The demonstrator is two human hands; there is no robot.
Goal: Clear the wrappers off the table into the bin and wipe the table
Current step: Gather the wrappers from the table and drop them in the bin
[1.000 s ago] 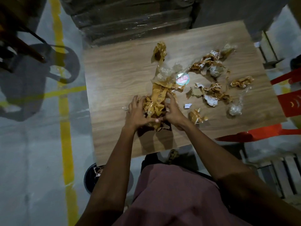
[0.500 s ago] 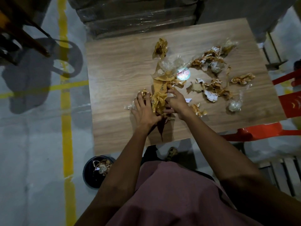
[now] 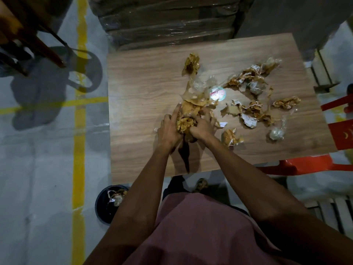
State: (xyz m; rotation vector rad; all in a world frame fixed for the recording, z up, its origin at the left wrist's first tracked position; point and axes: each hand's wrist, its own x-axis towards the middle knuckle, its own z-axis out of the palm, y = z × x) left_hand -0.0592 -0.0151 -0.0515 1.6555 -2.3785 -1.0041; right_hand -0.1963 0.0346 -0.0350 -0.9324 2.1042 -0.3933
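A wooden table [image 3: 137, 96] carries several crumpled brown and clear wrappers. Both my hands squeeze one bunch of brown wrappers [image 3: 186, 122] near the table's middle. My left hand [image 3: 169, 130] cups the bunch from the left, its index finger stretched forward. My right hand [image 3: 202, 126] curls over it from the right. More wrappers lie to the right [image 3: 252, 113], at the back [image 3: 191, 64] and near the front [image 3: 231, 137]. A round shiny sticker [image 3: 217, 94] lies among them. A dark round bin [image 3: 107, 204] with wrappers inside stands on the floor at the table's front left corner.
Plastic-wrapped stacked goods [image 3: 168, 20] stand behind the table. A red plastic chair [image 3: 298, 165] is at the right, a wooden chair's legs [image 3: 38, 44] at the far left. Yellow floor tape [image 3: 79, 150] runs along the left.
My hands have slid the bunch a little farther onto the table and pressed it tighter. The left index finger now points forward. The camera has shifted, showing more of the bin.
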